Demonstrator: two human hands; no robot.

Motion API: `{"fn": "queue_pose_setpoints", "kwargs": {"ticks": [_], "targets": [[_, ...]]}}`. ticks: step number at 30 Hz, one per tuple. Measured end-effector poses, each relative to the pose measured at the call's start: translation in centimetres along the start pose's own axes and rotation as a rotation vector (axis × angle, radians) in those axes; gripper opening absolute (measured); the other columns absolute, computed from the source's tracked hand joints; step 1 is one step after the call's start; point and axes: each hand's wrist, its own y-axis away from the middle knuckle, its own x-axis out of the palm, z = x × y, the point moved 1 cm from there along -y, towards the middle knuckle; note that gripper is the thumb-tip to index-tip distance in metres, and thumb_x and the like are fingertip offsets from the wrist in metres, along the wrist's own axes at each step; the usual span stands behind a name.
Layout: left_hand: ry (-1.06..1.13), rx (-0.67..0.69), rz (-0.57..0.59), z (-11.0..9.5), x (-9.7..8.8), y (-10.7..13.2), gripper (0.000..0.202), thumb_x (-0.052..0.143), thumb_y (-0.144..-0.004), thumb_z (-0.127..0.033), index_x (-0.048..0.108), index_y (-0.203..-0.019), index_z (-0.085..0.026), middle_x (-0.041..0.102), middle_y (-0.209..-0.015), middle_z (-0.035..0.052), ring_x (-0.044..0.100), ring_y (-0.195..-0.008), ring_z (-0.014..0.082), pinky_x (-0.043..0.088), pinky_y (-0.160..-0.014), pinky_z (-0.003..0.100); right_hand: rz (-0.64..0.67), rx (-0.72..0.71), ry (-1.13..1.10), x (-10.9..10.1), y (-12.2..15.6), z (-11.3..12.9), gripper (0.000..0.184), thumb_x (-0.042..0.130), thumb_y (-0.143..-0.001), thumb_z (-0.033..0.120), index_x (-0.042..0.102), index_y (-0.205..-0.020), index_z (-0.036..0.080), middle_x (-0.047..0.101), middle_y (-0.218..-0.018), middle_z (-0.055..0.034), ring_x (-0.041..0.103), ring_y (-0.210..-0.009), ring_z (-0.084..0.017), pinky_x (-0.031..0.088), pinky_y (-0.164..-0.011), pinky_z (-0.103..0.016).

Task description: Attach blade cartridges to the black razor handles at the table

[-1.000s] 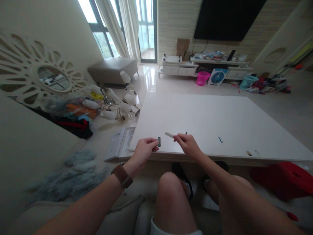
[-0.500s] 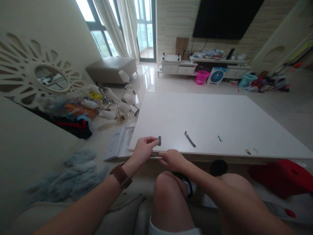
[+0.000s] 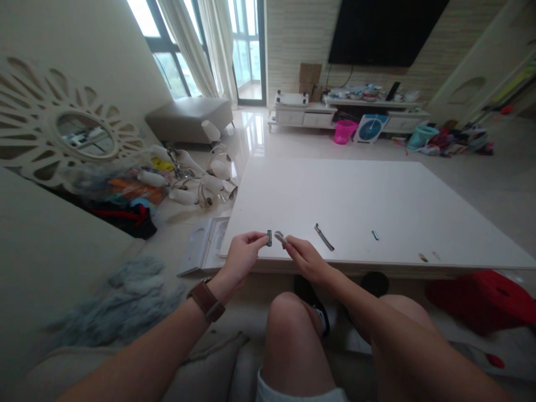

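My left hand (image 3: 244,257), with a brown watch strap on the wrist, pinches a small green and dark piece (image 3: 269,238) upright over the near edge of the white table (image 3: 377,190). Just to its right, my right hand (image 3: 305,257) pinches a short white stick-like part (image 3: 280,237) whose tip almost touches the green piece. A thin dark metal strip (image 3: 324,237) lies on the table right of my hands. Further right lies a small dark green bit (image 3: 375,235).
Two tiny pieces (image 3: 430,257) lie near the table's right front edge. A white tray (image 3: 205,245) and lamp parts (image 3: 201,178) sit on the floor at left, a red stool (image 3: 489,301) at right. My knees are below the table edge.
My right hand came up from below the table edge and brought the white part to the green piece. My left hand barely moved. The dark strip left on the table stays put.
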Motion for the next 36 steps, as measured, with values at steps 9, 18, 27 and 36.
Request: {"fn": "queue_pose_setpoints", "kwargs": {"ticks": [9, 18, 27, 36], "targets": [[-0.038, 0.014, 0.049, -0.1, 0.0, 0.2, 0.032, 0.069, -0.072, -0.043, 0.075, -0.084, -0.014, 0.062, -0.065, -0.0001, 0.041, -0.05, 0.0084, 0.031, -0.047, 0.023, -0.094, 0.093, 0.09, 0.3, -0.2, -1.4, 0.034, 0.04, -0.1, 0.037, 0.057, -0.078, 0.019, 0.045, -0.058, 0.004, 0.042, -0.056, -0.011, 0.027, -0.057, -0.026], [-0.033, 0.02, 0.059, -0.1, 0.1, 0.1, 0.032, 0.069, -0.072, -0.043, 0.075, -0.084, -0.014, 0.066, -0.073, 0.002, 0.042, -0.053, 0.0086, 0.033, -0.048, 0.022, -0.085, 0.071, 0.083, 0.7, -0.1, -0.4, 0.04, 0.04, -0.1, 0.042, 0.054, -0.071, 0.019, 0.043, -0.055, 0.0044, 0.04, -0.053, -0.011, 0.026, -0.056, -0.025], [-0.024, -0.006, 0.049, -0.3, 0.2, 0.3, 0.033, 0.069, -0.071, -0.043, 0.075, -0.084, -0.013, 0.065, -0.071, 0.002, 0.042, -0.053, 0.0091, 0.034, -0.048, 0.023, -0.144, 0.112, 0.136, -0.5, 0.0, -1.2, 0.04, 0.039, -0.1, 0.042, 0.056, -0.071, 0.018, 0.042, -0.054, 0.0043, 0.041, -0.053, -0.011, 0.025, -0.055, -0.026], [-0.032, -0.016, 0.079, -0.3, 0.2, 0.4, 0.03, 0.069, -0.071, -0.042, 0.075, -0.082, -0.014, 0.063, -0.068, 0.0007, 0.04, -0.051, 0.0087, 0.033, -0.048, 0.023, -0.139, 0.141, 0.206, 0.3, -0.3, -0.8, 0.045, 0.04, -0.099, 0.047, 0.053, -0.066, 0.019, 0.043, -0.053, 0.0038, 0.04, -0.052, -0.011, 0.025, -0.055, -0.026]]}}
